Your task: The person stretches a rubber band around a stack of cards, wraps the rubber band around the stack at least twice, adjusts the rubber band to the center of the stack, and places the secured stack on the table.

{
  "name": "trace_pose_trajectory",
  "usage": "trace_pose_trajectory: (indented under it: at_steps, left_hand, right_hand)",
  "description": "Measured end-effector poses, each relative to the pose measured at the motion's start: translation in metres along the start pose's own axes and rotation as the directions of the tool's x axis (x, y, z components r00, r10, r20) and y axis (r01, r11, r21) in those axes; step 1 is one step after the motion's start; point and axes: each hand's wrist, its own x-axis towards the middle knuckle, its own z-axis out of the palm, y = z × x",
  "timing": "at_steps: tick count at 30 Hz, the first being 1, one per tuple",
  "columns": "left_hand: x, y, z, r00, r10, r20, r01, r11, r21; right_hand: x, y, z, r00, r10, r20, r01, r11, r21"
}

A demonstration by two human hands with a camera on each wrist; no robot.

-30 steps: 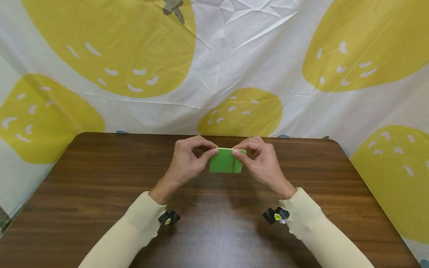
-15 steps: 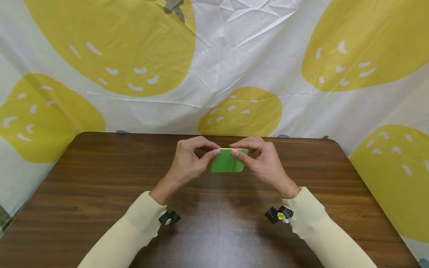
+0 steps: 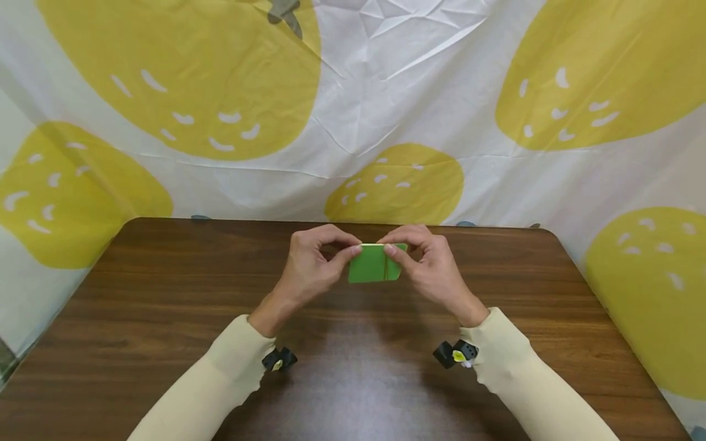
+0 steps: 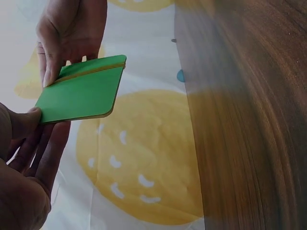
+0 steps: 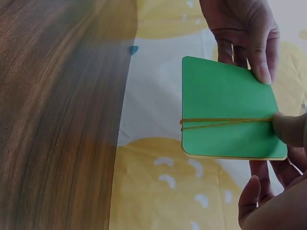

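Observation:
A small green notebook [image 3: 366, 264] with rounded corners and pale page edges is held up above the table, tilted. Around it near its right end runs a tan rubber band [image 5: 225, 121], whose two strands spread apart in the right wrist view. My left hand [image 3: 310, 264] pinches the notebook's top left corner between thumb and fingers. At the top right, my right hand [image 3: 437, 268] has its thumb on the cover at the band and its fingers behind. The notebook hides part of the fingers of both hands.
A dark brown wooden table [image 3: 182, 306] lies beneath the hands. Behind it and at both sides hangs a white cloth [image 3: 265, 190] with big yellow fruit prints. Each sleeve carries a small black wrist device [image 3: 279, 359].
The notebook has shifted slightly right. The band's strands, close together one second ago, now stand a little apart. My right hand moved slightly right, then back; the left barely moved.

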Motion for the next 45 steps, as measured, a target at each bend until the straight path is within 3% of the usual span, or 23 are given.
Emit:
trace_pose_trajectory:
  at_steps: [16, 26, 35, 45]
  left_hand:
    - [0.006, 0.002, 0.001, 1.0, 0.009, 0.013, -0.009, 1.0, -0.009]
    - [0.004, 0.002, -0.001, 0.998, -0.068, 0.013, 0.068, 0.997, -0.031]
    - [0.005, 0.001, -0.007, 0.986, -0.166, -0.022, 0.164, 0.982, -0.096]
    - [0.004, 0.003, -0.006, 0.987, -0.162, 0.012, 0.162, 0.983, -0.091]
  right_hand:
    - [0.008, -0.009, 0.003, 0.999, 0.035, 0.025, -0.034, 0.999, -0.017]
    - [0.007, -0.005, -0.003, 0.995, 0.088, 0.039, -0.088, 0.996, -0.006]
    - [0.004, 0.002, -0.009, 0.987, 0.151, 0.045, -0.153, 0.987, 0.046]
    - [0.008, -0.004, -0.005, 0.998, 0.059, 0.015, -0.061, 0.991, 0.118]
